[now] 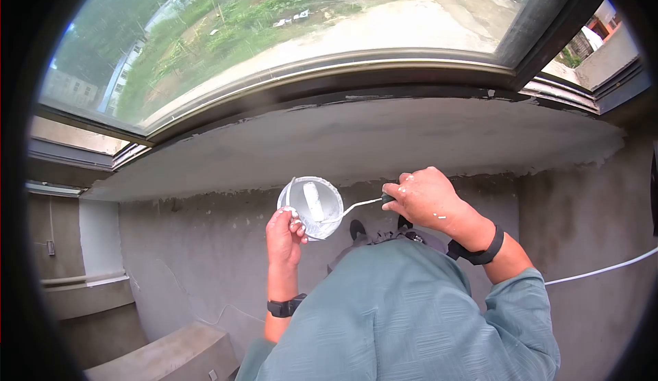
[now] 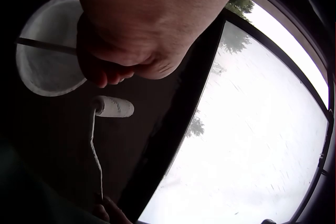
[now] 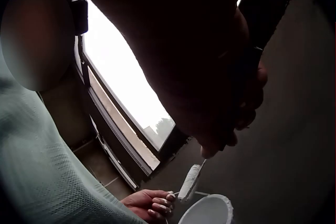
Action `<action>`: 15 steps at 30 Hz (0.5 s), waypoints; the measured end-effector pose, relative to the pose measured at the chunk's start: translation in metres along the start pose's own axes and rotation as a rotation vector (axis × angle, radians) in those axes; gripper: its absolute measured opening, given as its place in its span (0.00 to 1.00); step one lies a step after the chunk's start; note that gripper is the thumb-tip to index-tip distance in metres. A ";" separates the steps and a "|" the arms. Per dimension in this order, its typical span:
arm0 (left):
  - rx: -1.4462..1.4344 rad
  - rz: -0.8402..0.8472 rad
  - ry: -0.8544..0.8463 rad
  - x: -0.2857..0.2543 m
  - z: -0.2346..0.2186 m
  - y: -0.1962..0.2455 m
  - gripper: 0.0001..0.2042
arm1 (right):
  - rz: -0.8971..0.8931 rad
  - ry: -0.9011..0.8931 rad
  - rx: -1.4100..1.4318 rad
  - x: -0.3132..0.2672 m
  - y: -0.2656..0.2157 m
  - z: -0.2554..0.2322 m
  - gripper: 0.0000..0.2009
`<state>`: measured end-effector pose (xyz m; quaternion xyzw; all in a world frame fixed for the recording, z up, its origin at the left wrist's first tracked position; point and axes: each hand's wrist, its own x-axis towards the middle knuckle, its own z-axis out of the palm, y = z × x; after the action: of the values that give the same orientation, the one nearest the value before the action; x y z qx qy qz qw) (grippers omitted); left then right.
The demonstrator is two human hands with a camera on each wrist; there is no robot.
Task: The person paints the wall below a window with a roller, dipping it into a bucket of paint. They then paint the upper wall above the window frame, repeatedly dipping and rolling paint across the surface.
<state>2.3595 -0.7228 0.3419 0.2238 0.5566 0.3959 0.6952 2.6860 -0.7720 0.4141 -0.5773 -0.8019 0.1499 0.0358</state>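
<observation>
A round white bucket (image 1: 332,199) hangs in front of the body, its wire handle gripped by the left hand (image 1: 284,237) at the near left rim. The right hand (image 1: 430,199) has its fingers curled round the dark handle of a paint roller. From that hand a bent white rod runs left to the white roller head (image 1: 312,201), which shows over the bucket's mouth. In the left wrist view the roller head (image 2: 116,107) appears beside the bucket (image 2: 50,71); the right wrist view has the roller head (image 3: 189,183) by the bucket's rim. White specks mark both hands.
Beyond the hands lies a wide grey sill (image 1: 384,134) below a large framed window (image 1: 329,72). A ledge (image 1: 171,353) juts out at lower left, and a white pipe (image 1: 603,269) or cable crosses at right. Dark shoes (image 1: 357,229) show below.
</observation>
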 end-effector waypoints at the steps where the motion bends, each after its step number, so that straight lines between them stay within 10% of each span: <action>1: 0.002 0.002 -0.007 -0.001 0.002 0.001 0.08 | -0.017 -0.052 0.004 0.004 -0.003 0.004 0.13; 15: 0.136 -0.032 -0.225 -0.013 0.029 0.008 0.09 | -0.067 -0.083 -0.153 0.045 -0.039 0.095 0.04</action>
<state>2.3835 -0.7249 0.3635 0.3046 0.5041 0.3183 0.7428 2.6135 -0.7602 0.3299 -0.5445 -0.8306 0.1108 -0.0368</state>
